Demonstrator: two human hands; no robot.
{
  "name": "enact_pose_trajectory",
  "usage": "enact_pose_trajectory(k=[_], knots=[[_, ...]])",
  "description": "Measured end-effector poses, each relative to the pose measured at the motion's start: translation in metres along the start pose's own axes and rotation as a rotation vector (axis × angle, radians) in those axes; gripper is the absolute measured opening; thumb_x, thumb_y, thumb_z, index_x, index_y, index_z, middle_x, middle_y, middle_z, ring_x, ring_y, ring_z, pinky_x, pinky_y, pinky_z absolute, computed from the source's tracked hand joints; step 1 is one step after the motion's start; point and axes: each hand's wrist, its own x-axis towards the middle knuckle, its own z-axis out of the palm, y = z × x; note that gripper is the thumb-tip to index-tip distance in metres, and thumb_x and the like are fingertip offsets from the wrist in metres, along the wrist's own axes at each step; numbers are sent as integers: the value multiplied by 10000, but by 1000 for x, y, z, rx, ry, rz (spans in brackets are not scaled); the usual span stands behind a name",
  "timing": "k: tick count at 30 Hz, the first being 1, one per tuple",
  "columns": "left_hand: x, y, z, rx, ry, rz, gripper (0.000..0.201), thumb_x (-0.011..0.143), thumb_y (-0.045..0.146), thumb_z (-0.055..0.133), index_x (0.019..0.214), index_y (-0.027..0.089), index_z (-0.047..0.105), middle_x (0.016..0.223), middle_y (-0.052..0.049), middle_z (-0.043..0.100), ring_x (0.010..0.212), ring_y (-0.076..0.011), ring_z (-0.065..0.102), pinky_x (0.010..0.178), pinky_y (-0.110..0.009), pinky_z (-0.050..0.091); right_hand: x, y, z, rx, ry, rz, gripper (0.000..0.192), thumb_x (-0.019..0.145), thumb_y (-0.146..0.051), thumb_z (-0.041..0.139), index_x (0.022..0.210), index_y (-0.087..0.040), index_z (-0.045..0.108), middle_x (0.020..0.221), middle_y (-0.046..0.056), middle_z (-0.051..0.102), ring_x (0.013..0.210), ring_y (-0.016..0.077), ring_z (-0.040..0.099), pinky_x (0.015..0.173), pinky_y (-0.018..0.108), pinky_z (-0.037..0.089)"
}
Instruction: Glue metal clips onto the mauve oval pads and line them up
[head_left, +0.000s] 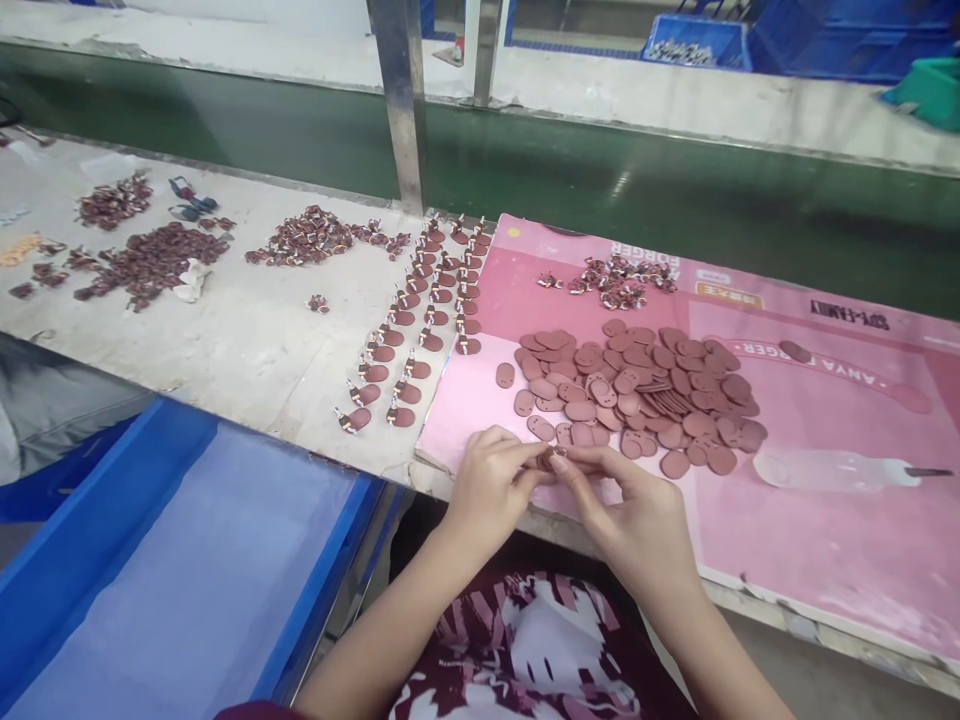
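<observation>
My left hand (489,482) and my right hand (637,510) meet at the front edge of the pink board. Between their fingertips they pinch a small brown part (551,458), mostly covered by the fingers. Just beyond lies a heap of flat brown oval bases (637,385), some with small holes. Behind it is a small pile of dark brown figure parts (622,278). To the left, oval bases with small figure parts on them (405,390) stand in rows on the white table.
A clear squeeze bottle (825,468) with a dark tip lies right on the pink board (787,540). More brown part piles (311,235) sit on the left table. A metal post (401,110) rises behind. A blue bin (187,560) stands below left.
</observation>
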Motion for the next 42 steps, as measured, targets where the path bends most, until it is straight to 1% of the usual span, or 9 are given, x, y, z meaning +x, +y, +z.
enact_pose_trajectory(k=[4, 8, 11, 15, 18, 26, 31, 35, 42], knots=[[2, 6, -1, -13, -5, -67, 291, 727, -13, 678, 910, 200, 754, 763, -14, 720, 809, -191, 618, 784, -337, 481, 2, -1, 0, -64, -4, -21, 206, 861, -356, 568, 777, -209, 686, 709, 19, 731, 594, 172, 695, 565, 244, 557], [4, 8, -2, -58, -4, -138, 313, 715, -23, 676, 891, 221, 762, 752, -6, 703, 786, -178, 624, 796, -335, 492, 4, -3, -1, -81, -13, -29, 215, 860, -360, 557, 765, -219, 688, 703, 15, 730, 580, 171, 690, 549, 243, 549], [5, 8, -2, -95, -11, -178, 315, 709, -16, 676, 876, 235, 767, 735, 0, 686, 764, -168, 627, 799, -334, 505, 6, -4, -2, -66, -34, -3, 211, 848, -363, 559, 751, -226, 685, 695, 15, 728, 576, 174, 689, 545, 246, 547], [5, 7, -1, -118, -9, -212, 304, 705, -7, 683, 871, 232, 770, 744, -6, 678, 752, -166, 637, 795, -337, 521, 8, -4, -3, -40, -72, 54, 227, 832, -398, 555, 740, -236, 685, 700, 26, 728, 601, 200, 696, 554, 279, 554], [4, 6, 0, -129, -4, -224, 302, 704, 2, 692, 877, 236, 770, 761, -8, 681, 756, -164, 643, 798, -335, 528, 9, -3, -4, -33, -89, 70, 230, 826, -407, 552, 736, -240, 681, 713, 30, 730, 612, 206, 698, 558, 291, 556], [4, 5, 0, -161, 4, -228, 292, 693, -5, 700, 876, 210, 771, 775, -16, 671, 737, -154, 649, 801, -321, 535, 9, -2, -4, 19, -107, 33, 177, 829, -359, 567, 744, -234, 661, 687, 6, 725, 599, 181, 700, 549, 252, 547], [4, 4, -2, -196, -15, -230, 275, 693, 18, 713, 881, 210, 768, 778, -13, 658, 745, -155, 651, 773, -307, 543, 9, -2, -5, 30, -131, 85, 208, 820, -395, 564, 765, -231, 680, 711, 24, 732, 638, 204, 708, 582, 283, 561], [3, 4, -4, -212, -26, -229, 284, 689, 15, 716, 894, 206, 761, 782, -7, 659, 745, -151, 654, 782, -309, 543, 10, -4, -7, 58, -168, 126, 198, 812, -391, 569, 780, -232, 682, 720, 22, 734, 657, 205, 711, 597, 284, 564], [3, 6, -6, -233, -23, -222, 309, 676, 8, 721, 904, 214, 752, 773, -2, 675, 778, -162, 656, 794, -316, 544, 9, -6, -8, 67, -164, 152, 208, 795, -409, 590, 788, -233, 700, 746, 29, 740, 671, 216, 712, 612, 301, 570]])
